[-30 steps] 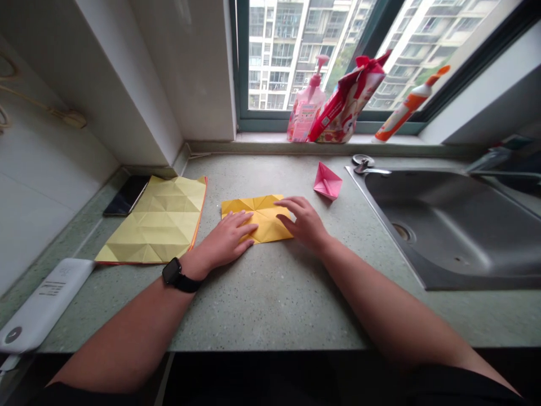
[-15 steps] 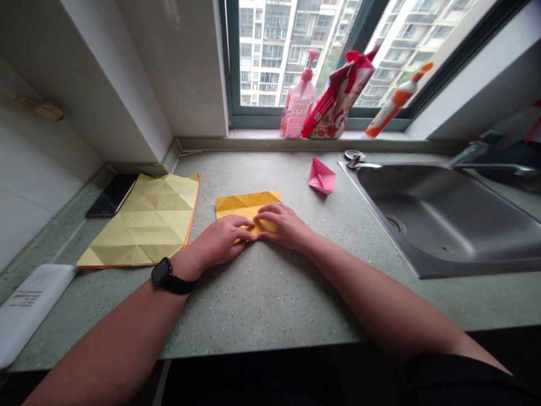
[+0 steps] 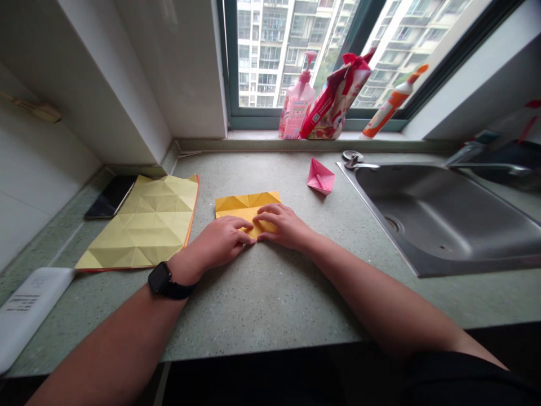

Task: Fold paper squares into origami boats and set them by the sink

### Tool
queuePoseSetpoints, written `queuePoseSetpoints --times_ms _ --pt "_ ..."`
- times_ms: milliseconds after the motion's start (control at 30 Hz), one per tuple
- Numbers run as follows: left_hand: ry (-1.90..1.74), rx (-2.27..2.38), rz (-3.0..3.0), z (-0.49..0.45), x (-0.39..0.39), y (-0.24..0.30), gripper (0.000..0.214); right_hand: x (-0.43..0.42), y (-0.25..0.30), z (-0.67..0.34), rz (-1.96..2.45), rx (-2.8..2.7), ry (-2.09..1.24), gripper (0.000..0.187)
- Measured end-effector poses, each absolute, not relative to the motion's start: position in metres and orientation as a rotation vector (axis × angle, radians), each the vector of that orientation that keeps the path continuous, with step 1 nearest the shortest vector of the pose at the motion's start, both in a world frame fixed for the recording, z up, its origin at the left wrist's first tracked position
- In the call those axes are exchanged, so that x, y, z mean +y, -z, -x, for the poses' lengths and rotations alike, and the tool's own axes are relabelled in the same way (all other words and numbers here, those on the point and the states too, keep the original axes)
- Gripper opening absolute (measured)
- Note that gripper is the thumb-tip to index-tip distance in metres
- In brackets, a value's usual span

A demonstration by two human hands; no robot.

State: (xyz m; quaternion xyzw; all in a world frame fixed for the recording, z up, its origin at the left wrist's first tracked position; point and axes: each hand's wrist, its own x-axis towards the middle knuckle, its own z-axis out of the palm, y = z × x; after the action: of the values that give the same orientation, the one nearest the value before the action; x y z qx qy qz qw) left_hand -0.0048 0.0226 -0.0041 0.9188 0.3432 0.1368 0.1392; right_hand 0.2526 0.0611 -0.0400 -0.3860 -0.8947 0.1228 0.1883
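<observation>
Along a speckled grey-green stone countertop (image 3: 270,304) beside a stainless-steel sink (image 3: 380,208), a creased pale-yellow paper sheet (image 3: 139,225) lies spread out, and a small pink folded-paper shape (image 3: 320,176) sits near the sink. Between them lies a folded golden-yellow paper rectangle (image 3: 247,204), with the person's left hand (image 3: 222,239) and right hand (image 3: 285,226) resting palm-down on its near part, curved fingers (image 3: 270,211) almost meeting, neither gripping it.

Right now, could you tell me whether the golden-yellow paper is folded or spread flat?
Folded: the golden-yellow paper is a compact layered rectangle under the left hand and right hand.
</observation>
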Motion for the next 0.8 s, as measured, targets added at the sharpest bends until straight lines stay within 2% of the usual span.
queuePoseSetpoints --times_ms 233,500,600,667,800 --pt "-0.168 1.131 -2.660 0.021 0.021 -0.005 0.029 0.061 0.042 -0.253 1.090 -2.497 -0.343 0.039" --pt "-0.103 1.402 -2.572 0.065 0.009 -0.004 0.021 0.062 0.044 -0.254 1.078 -2.497 -0.356 0.039" --pt "-0.232 1.431 -2.557 0.064 0.013 -0.019 0.028 0.064 0.045 -0.254 1.076 -2.492 -0.366 0.040" --pt "-0.462 1.509 -2.568 0.055 0.014 -0.031 0.034 0.064 0.045 -0.254 1.070 -2.489 -0.370 0.040" --pt "-0.813 1.706 -2.504 0.030 0.009 -0.047 0.024 0.064 0.045 -0.254 1.067 -2.485 -0.367 0.040"
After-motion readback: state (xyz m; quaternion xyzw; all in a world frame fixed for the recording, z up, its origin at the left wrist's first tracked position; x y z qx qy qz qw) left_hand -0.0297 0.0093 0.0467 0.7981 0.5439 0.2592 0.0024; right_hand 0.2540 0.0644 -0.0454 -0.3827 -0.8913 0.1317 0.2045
